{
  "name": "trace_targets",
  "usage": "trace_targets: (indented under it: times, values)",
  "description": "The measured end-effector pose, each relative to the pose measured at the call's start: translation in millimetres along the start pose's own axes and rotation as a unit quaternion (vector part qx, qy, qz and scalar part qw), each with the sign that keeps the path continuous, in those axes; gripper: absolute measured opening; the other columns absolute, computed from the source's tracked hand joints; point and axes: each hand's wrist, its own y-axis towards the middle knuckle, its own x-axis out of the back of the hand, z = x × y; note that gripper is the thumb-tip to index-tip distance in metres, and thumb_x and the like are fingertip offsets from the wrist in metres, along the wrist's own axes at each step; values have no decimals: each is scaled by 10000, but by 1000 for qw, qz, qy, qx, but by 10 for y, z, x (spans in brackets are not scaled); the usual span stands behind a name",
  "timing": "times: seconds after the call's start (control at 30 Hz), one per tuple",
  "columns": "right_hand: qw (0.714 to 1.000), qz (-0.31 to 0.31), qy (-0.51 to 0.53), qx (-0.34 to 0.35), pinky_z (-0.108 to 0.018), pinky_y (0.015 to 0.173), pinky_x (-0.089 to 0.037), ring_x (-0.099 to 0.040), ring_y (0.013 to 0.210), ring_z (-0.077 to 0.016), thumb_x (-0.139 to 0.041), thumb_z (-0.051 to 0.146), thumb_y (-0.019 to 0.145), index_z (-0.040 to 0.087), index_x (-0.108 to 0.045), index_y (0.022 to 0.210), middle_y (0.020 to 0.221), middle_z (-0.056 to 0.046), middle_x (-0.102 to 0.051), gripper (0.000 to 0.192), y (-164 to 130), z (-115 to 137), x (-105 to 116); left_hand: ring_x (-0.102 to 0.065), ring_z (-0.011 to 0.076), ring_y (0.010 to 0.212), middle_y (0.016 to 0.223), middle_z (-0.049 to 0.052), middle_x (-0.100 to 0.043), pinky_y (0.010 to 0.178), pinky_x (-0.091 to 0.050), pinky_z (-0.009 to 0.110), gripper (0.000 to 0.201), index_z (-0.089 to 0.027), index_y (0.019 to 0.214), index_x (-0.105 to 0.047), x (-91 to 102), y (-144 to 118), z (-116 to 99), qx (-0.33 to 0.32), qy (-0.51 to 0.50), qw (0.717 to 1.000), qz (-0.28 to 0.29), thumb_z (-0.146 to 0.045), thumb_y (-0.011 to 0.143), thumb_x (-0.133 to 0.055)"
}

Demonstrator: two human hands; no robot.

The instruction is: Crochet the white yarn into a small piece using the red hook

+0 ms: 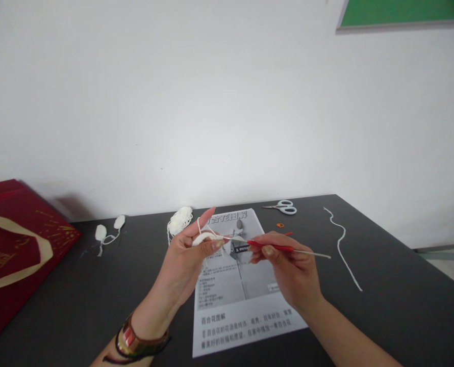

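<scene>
My left hand point(194, 250) pinches a small strip of white crochet work point(203, 238), and white yarn loops round its raised index finger. In my right hand point(286, 260) is a crochet hook point(273, 246) with a red grip, held like a pen. The hook's thin metal shaft reaches left to the edge of the crochet work, close to my left fingertips. Whether a loop sits on its tip is too small to tell. Beneath both hands lies a printed pattern sheet point(246, 323) with a flower picture. Behind the left hand sits a ball of white yarn point(180, 219).
Two white crocheted petals point(101, 233) joined by yarn lie at the left, near a red gift bag point(16, 255). Scissors point(282, 206) and an orange stitch marker point(280, 225) rest towards the back. A loose white yarn piece point(342, 239) stretches along the right of the black table point(387, 306).
</scene>
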Motion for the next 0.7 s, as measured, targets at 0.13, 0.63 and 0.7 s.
trace_targets:
  times: [0.13,0.63,0.7]
  values:
    - [1000,21,-5,10,-295,565,-534,-653,612,-162,-652,197,818,234,-746,887,772,-40,-713,123,27,31,35,-656,120,649,691,-2,-713,684,-497,231,579,-208,1166,-655,14,-5,-33,9,4,1000,9,-91,615,-791]
    - [992,100,-74,38,-327,558,-516,-625,648,-192,-677,243,799,230,-756,841,737,-67,-709,91,144,189,168,-675,121,673,688,-9,-697,735,-480,215,543,-185,1146,-669,132,7,-73,80,17,994,76,-38,632,-765]
    - [993,103,-56,24,-323,557,-514,-627,638,-188,-687,252,791,225,-757,827,739,-66,-711,83,157,187,178,-675,124,682,691,-10,-694,752,-479,221,548,-182,1154,-664,148,11,-62,86,21,993,84,-37,634,-763]
